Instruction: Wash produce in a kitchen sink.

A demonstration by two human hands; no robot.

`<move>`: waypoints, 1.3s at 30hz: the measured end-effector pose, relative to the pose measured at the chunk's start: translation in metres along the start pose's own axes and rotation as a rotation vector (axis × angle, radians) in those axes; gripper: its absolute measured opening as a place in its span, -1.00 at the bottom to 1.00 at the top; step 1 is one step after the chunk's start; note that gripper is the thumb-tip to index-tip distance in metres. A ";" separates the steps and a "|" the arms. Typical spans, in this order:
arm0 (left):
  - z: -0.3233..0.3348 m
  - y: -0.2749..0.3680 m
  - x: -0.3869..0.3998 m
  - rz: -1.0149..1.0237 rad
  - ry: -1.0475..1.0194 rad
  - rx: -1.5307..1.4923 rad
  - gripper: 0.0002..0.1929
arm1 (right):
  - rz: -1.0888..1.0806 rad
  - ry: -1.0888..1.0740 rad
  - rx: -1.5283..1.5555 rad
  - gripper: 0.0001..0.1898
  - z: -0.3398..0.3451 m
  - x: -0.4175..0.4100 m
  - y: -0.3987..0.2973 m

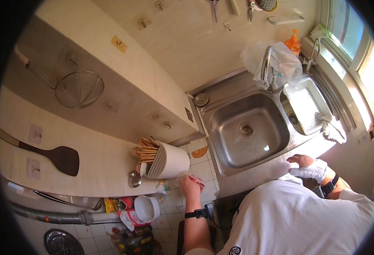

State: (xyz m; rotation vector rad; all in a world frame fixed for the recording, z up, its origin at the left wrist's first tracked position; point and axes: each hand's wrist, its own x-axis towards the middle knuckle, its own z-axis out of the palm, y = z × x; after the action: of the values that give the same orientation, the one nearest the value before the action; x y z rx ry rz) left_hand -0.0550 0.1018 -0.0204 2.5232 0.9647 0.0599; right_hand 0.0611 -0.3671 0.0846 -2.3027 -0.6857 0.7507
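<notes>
My left hand [190,187] is closed on a small clear plastic package [198,181] with red on it, over the white tiled counter [207,169]. Just beyond it stands a white utensil holder [174,159] filled with wooden chopsticks [148,150]. My right hand [303,162], with a white wrap around palm and wrist, rests by the front edge of the stainless steel sink [247,127]. Its fingers are slightly bent and apart, and nothing shows in them. The sink basin holds nothing visible.
A plastic bag [286,63] hangs around the faucet [265,63]. A white dish rack [310,105] covers part of the small basin, with a cloth [333,130] at its corner. An orange pump bottle [293,43] stands behind. Bottles [137,240] and a white basket [147,208] are at lower left.
</notes>
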 end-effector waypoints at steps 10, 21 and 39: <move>0.018 -0.021 -0.008 0.145 0.137 0.084 -0.76 | -0.004 0.013 -0.042 -0.39 0.005 0.001 0.009; 0.068 -0.052 0.030 -0.040 -0.085 0.111 -0.76 | -0.024 0.016 -0.040 -0.37 0.007 0.001 0.013; -0.007 0.006 0.001 0.011 -0.138 0.030 -0.79 | -0.034 0.018 -0.049 -0.40 0.010 0.006 0.014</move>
State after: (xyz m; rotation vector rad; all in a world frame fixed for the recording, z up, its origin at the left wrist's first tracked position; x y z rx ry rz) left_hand -0.0519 0.1015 -0.0120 2.5221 0.9026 -0.1250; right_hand 0.0622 -0.3690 0.0665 -2.3332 -0.7407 0.7035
